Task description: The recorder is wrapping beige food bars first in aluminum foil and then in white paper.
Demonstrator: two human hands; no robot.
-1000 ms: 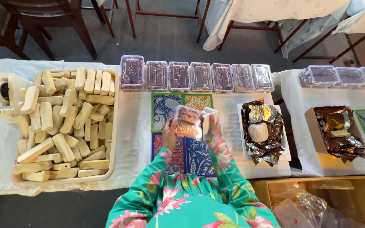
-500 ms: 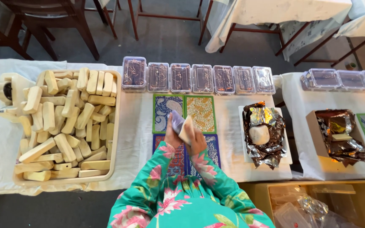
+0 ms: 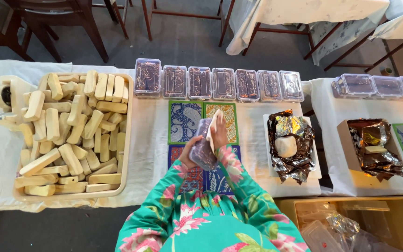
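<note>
glossy clear plastic boxes [image 3: 224, 84], crinkled shiny foil [image 3: 289, 144], matt white tablecloth [image 3: 150, 140].

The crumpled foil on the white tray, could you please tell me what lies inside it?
Inside the crumpled foil on the white tray sits one pale rounded lump. Whatever lies beneath the lump and foil folds is hidden.

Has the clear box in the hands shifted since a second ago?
Yes. The clear box has turned from flat to upright between both hands, staying over the patterned mats.

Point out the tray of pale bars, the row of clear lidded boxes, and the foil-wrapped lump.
Tray of pale bars [image 3: 128, 135], head view, on its right rim.
Row of clear lidded boxes [image 3: 223, 84], head view, on a middle box's lid.
Foil-wrapped lump [image 3: 286, 146], head view, on the pale lump itself.
</note>
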